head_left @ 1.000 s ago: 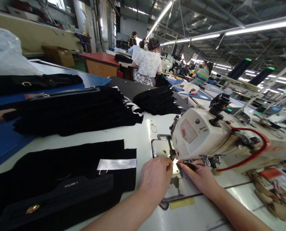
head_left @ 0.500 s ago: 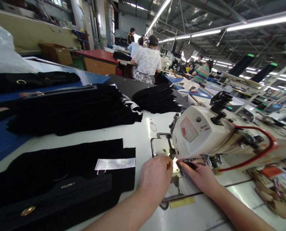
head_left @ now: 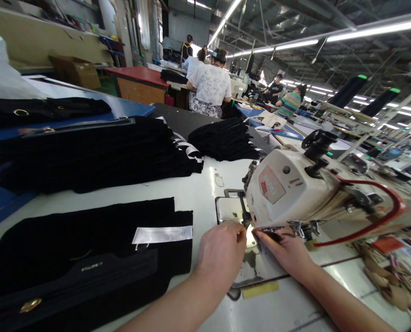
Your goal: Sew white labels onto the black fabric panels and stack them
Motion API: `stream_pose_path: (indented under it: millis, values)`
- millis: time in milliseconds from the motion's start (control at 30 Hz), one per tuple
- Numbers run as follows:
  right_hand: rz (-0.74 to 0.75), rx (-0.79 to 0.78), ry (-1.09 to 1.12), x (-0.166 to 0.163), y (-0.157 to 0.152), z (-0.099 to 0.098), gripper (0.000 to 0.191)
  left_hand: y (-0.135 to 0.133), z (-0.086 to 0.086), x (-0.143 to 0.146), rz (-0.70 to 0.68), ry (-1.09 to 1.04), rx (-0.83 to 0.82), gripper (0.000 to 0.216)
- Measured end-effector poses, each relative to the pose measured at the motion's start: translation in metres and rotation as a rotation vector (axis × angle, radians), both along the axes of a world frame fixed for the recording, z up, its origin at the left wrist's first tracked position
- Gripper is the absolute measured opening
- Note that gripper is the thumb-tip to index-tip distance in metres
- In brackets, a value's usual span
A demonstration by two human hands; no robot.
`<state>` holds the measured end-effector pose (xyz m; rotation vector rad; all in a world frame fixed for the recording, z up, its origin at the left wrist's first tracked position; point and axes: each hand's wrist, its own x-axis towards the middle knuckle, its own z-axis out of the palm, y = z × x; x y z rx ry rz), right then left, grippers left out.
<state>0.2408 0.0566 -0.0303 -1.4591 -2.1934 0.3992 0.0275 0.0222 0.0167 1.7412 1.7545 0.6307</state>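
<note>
My left hand [head_left: 221, 251] is curled with its fingertips pinched beside the needle of a white sewing machine [head_left: 295, 189]. My right hand [head_left: 284, 251] reaches under the machine head from the other side, fingers pressed together near the same lit spot on the metal needle plate [head_left: 252, 267]. What either hand pinches is too small to make out. A black fabric piece with a white label [head_left: 162, 234] lies flat just left of my left hand.
Stacks of black fabric [head_left: 98, 152] and a second pile [head_left: 224, 140] sit further back on the white table [head_left: 194, 193]. A blue board [head_left: 4, 198] lies at the left. Other people [head_left: 210, 87] sit at machines beyond. Tan straps [head_left: 385, 281] lie at the right.
Both hands stay pinched at the needle. The view has shifted slightly, so everything sits a little lower left in the picture.
</note>
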Motion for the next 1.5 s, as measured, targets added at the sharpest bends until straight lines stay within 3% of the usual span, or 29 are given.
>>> stream_pose_path:
  millis: [833, 1100, 1500]
  values:
    - [0.057, -0.004, 0.068, -0.016, -0.003, 0.016, 0.024, -0.001, -0.001, 0.001, 0.019, 0.022, 0.056, 0.022]
    - [-0.033, -0.041, 0.176, -0.018, -0.003, 0.009, 0.023, -0.001, -0.007, 0.005, 0.034, 0.049, 0.096, 0.022]
    - [0.127, -0.072, 0.347, -0.034, 0.011, 0.01, 0.023, -0.002, -0.002, 0.005, 0.064, 0.08, 0.072, 0.023]
